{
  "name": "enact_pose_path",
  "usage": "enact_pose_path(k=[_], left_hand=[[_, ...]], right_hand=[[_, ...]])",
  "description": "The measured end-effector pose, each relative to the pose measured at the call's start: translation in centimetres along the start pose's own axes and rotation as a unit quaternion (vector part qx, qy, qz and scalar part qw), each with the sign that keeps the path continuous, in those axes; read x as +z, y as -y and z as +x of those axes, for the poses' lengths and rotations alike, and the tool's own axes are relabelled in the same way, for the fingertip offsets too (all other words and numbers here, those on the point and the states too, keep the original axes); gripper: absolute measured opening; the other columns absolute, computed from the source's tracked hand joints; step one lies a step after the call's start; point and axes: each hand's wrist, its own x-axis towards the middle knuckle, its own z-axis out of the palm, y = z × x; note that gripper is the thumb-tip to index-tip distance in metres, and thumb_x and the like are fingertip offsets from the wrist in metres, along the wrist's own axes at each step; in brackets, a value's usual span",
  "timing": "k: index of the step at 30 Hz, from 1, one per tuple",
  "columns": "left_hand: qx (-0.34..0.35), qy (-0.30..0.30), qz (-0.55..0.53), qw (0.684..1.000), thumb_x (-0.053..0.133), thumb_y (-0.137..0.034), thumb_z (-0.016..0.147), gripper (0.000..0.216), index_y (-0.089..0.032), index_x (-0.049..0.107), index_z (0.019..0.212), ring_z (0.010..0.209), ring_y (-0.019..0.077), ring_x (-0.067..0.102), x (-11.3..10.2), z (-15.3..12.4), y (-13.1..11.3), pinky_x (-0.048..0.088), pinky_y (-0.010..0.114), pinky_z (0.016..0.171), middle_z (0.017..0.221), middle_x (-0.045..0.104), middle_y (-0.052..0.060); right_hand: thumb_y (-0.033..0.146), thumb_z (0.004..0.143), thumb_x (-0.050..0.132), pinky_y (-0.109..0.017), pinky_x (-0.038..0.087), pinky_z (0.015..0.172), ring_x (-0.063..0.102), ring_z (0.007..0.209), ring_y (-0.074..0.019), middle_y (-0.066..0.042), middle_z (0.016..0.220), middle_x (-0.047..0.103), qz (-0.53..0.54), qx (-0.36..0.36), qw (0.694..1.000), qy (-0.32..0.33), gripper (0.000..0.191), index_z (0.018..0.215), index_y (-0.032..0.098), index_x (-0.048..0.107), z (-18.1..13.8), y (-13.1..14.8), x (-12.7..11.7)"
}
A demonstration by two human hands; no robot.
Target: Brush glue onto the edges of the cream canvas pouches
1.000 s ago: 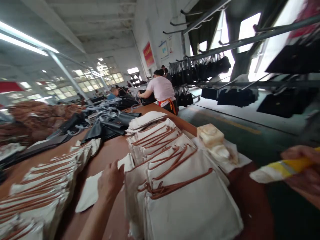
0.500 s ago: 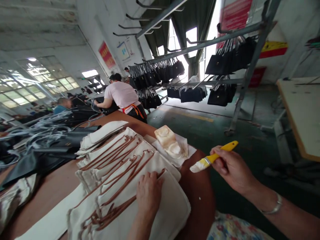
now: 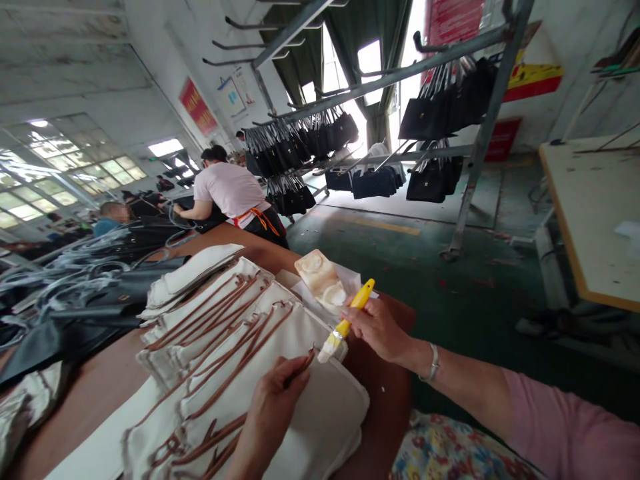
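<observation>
A fanned stack of cream canvas bags (image 3: 260, 353) with brown straps lies on the brown table (image 3: 385, 393). My left hand (image 3: 273, 403) rests on the top bag and pinches the end of a brown strap (image 3: 300, 365) between thumb and fingers. My right hand (image 3: 377, 327) grips a yellow-handled brush (image 3: 347, 320), its white bristle tip touching the top bag's edge close to the strap end. A glue-smeared pad (image 3: 320, 280) on white paper sits just behind the brush.
A person in a pink shirt (image 3: 233, 193) bends over the table's far end. Black bags and cords (image 3: 100, 293) cover the left side. A metal rack of black bags (image 3: 430, 127) stands across a green floor aisle. Another table (image 3: 590, 220) is at right.
My right hand has brought the brush from out over the aisle in to the top bag's edge. My left hand went from lying flat on the bag to pinching the strap end.
</observation>
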Motion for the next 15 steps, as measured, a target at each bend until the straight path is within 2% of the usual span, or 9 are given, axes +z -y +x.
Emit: enact_pose_path(k=[2, 6, 9, 12, 15], left_hand=[[0.009, 0.004, 0.002, 1.0, 0.057, -0.045, 0.087, 0.033, -0.024, 0.073, 0.107, 0.079, 0.0158, 0.055, 0.2, -0.4, -0.2, 0.043, 0.023, 0.069, 0.081, 0.054, 0.0], [0.028, -0.008, 0.027, 0.999, 0.054, -0.046, 0.09, 0.034, -0.025, 0.072, 0.109, 0.077, 0.0145, 0.054, 0.8, -1.1, -0.4, 0.042, 0.023, 0.068, 0.08, 0.052, 0.0], [0.044, -0.026, 0.063, 0.997, 0.053, -0.046, 0.091, 0.034, -0.026, 0.07, 0.112, 0.076, 0.0146, 0.057, 1.4, -1.5, -0.3, 0.043, 0.023, 0.068, 0.08, 0.055, 0.0], [0.08, -0.081, 0.132, 0.985, 0.054, -0.045, 0.091, 0.029, -0.029, 0.072, 0.106, 0.076, 0.0154, 0.06, 2.3, -2.1, -0.1, 0.042, 0.025, 0.068, 0.081, 0.061, 0.001], [0.136, -0.15, 0.239, 0.949, 0.057, -0.043, 0.089, 0.022, -0.034, 0.072, 0.101, 0.082, 0.0175, 0.061, 3.1, -3.1, -0.4, 0.039, 0.029, 0.071, 0.086, 0.067, 0.0]], right_hand=[[0.042, 0.089, 0.061, -0.023, 0.037, 0.051, 0.045, 0.053, -0.0117, 0.002, 0.059, 0.052, -0.033, -0.008, 0.999, 0.003, 0.029, 0.076, 0.017, 0.058, 0.5, 0.1, 0.4], [0.043, 0.092, 0.058, -0.024, 0.037, 0.053, 0.045, 0.053, -0.0126, 0.003, 0.055, 0.047, -0.064, -0.039, 0.996, -0.039, 0.034, 0.069, 0.017, 0.054, 0.7, 1.0, 0.3], [0.041, 0.092, 0.058, -0.024, 0.036, 0.052, 0.042, 0.051, -0.0117, 0.003, 0.056, 0.048, -0.057, -0.042, 0.997, -0.009, 0.032, 0.071, 0.017, 0.055, 0.1, 1.5, -0.1], [0.04, 0.091, 0.06, -0.024, 0.037, 0.052, 0.045, 0.052, -0.0123, 0.002, 0.058, 0.05, -0.103, -0.048, 0.993, 0.015, 0.03, 0.072, 0.017, 0.056, -0.2, 1.7, -0.5], [0.041, 0.092, 0.058, -0.024, 0.038, 0.055, 0.046, 0.056, -0.013, 0.002, 0.06, 0.05, -0.13, -0.082, 0.988, -0.029, 0.031, 0.072, 0.017, 0.056, 0.4, 2.1, -1.0]])
